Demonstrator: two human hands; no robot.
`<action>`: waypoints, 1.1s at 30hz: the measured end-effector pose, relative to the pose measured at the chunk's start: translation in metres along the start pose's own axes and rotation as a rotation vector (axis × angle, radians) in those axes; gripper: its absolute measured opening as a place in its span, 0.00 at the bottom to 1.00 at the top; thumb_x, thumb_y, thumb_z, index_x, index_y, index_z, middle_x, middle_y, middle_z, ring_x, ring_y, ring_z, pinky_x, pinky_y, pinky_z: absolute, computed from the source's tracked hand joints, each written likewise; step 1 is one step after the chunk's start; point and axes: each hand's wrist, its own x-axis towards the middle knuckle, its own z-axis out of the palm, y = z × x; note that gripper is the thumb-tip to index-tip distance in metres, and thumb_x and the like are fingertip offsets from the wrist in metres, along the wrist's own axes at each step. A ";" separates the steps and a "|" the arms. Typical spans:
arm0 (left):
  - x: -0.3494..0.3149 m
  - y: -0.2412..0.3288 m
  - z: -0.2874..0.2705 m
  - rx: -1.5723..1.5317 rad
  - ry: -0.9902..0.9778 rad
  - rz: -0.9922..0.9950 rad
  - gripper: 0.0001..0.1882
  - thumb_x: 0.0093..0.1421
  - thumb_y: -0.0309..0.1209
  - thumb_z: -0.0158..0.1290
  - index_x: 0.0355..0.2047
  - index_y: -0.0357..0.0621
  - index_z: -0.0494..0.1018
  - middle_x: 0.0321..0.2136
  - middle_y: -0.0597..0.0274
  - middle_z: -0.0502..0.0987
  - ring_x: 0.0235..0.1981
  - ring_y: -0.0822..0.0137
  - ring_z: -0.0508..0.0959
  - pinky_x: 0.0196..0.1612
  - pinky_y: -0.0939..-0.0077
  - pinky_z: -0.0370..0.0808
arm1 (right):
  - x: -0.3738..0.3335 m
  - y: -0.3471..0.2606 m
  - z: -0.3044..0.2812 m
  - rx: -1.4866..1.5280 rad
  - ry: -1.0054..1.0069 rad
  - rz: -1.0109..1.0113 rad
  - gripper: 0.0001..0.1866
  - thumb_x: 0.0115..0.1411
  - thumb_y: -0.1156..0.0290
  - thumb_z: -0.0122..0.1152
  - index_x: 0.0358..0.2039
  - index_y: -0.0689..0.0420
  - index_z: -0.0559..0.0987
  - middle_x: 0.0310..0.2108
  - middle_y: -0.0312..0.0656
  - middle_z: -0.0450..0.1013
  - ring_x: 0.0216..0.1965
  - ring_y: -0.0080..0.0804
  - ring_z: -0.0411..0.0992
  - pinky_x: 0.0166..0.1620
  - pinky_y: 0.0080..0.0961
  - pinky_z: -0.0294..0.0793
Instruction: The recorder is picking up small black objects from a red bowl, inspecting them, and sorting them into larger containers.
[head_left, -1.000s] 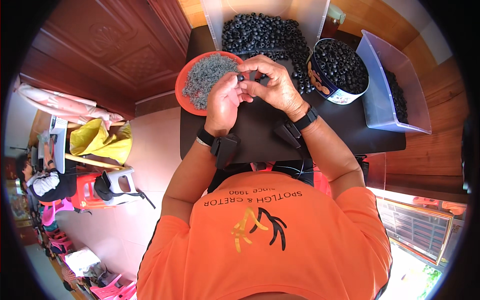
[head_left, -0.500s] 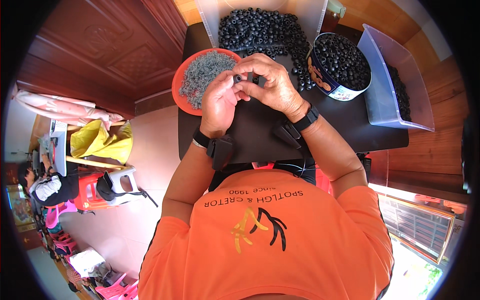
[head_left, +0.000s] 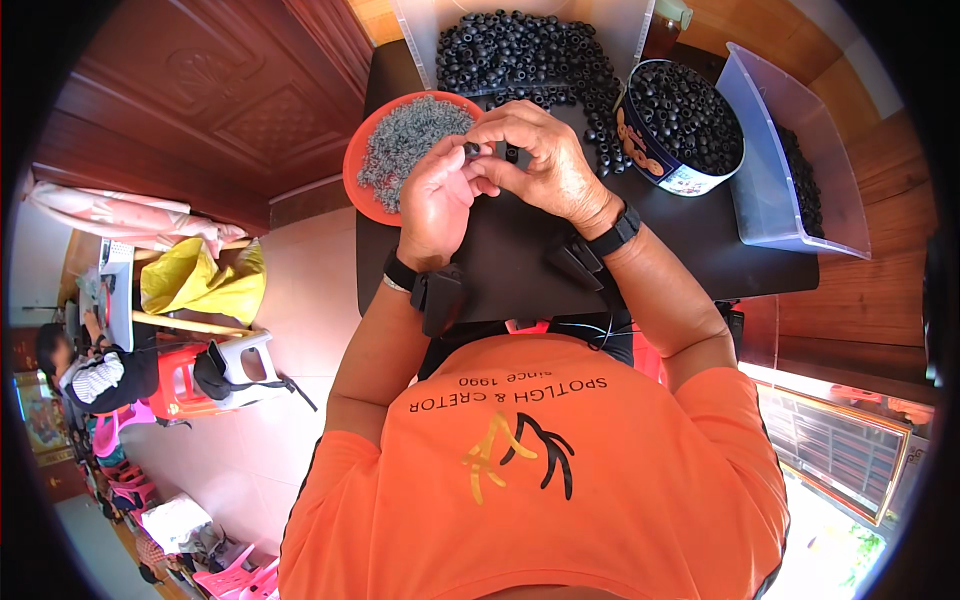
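Over the table's middle, my two hands meet at the fingertips. My left hand [head_left: 436,212] is closed round a small black hollow plastic piece [head_left: 472,149], held between thumb and fingers. From the right, my right hand [head_left: 548,160] pinches close against that piece; its fingertips hide whatever they grip. Another small black piece [head_left: 512,153] shows in the gap between right thumb and forefinger; whether it is held or lies behind I cannot tell. Just beyond my left hand is a red-orange bowl [head_left: 352,172] heaped with tiny grey pieces [head_left: 410,140], perhaps springs.
A clear bin [head_left: 418,45] at the back spills black pieces [head_left: 530,60] onto the dark table [head_left: 680,250]. Right of it stand a round tin [head_left: 640,155] and a translucent bin [head_left: 755,190], both holding black pieces. Far left, a person [head_left: 95,375] sits near stools.
Both hands have shifted very slightly away from me. The black piece in my left hand has tilted, so its round opening shows less.
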 end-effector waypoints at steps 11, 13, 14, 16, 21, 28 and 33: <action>0.000 0.000 0.001 -0.007 -0.006 0.005 0.15 0.63 0.35 0.41 0.42 0.38 0.70 0.39 0.61 0.72 0.38 0.68 0.74 0.37 0.72 0.72 | 0.000 0.001 0.000 0.036 0.015 -0.015 0.15 0.46 0.77 0.69 0.37 0.56 0.80 0.35 0.38 0.76 0.38 0.34 0.74 0.43 0.28 0.74; -0.001 0.000 0.002 0.011 -0.006 0.011 0.14 0.63 0.35 0.41 0.42 0.39 0.70 0.38 0.61 0.72 0.37 0.69 0.74 0.37 0.72 0.72 | -0.001 0.002 0.000 0.030 0.018 -0.019 0.15 0.46 0.77 0.69 0.37 0.56 0.79 0.35 0.38 0.76 0.38 0.34 0.74 0.43 0.28 0.75; -0.001 0.000 0.002 0.011 -0.005 0.012 0.14 0.63 0.35 0.41 0.42 0.39 0.70 0.38 0.61 0.72 0.37 0.69 0.74 0.37 0.72 0.72 | -0.001 0.002 0.000 0.026 0.021 -0.025 0.15 0.46 0.77 0.69 0.37 0.56 0.79 0.36 0.39 0.77 0.39 0.35 0.74 0.43 0.28 0.75; 0.000 0.000 0.002 0.020 0.035 -0.013 0.13 0.63 0.35 0.42 0.41 0.40 0.70 0.37 0.62 0.73 0.37 0.70 0.74 0.38 0.72 0.72 | -0.001 0.002 -0.002 -0.001 0.020 -0.040 0.15 0.46 0.77 0.69 0.37 0.56 0.79 0.36 0.39 0.77 0.40 0.35 0.74 0.43 0.29 0.75; 0.000 0.000 0.001 0.034 0.015 0.002 0.12 0.63 0.35 0.43 0.40 0.41 0.69 0.37 0.62 0.73 0.36 0.71 0.74 0.38 0.72 0.72 | 0.000 -0.001 -0.004 -0.033 0.001 -0.038 0.15 0.47 0.76 0.69 0.37 0.56 0.79 0.37 0.39 0.77 0.41 0.36 0.74 0.44 0.29 0.75; -0.001 0.002 0.005 0.037 0.022 -0.018 0.12 0.64 0.36 0.43 0.40 0.40 0.69 0.34 0.63 0.74 0.35 0.67 0.75 0.37 0.73 0.71 | 0.001 -0.002 -0.005 0.057 -0.021 0.021 0.12 0.51 0.76 0.66 0.38 0.56 0.80 0.37 0.40 0.77 0.42 0.37 0.74 0.45 0.30 0.74; 0.000 0.002 0.001 0.064 -0.035 -0.024 0.14 0.64 0.36 0.42 0.41 0.39 0.69 0.34 0.62 0.75 0.34 0.66 0.76 0.38 0.74 0.71 | 0.001 0.002 -0.006 0.026 -0.083 0.013 0.12 0.53 0.75 0.62 0.40 0.56 0.81 0.38 0.40 0.76 0.43 0.37 0.72 0.47 0.30 0.72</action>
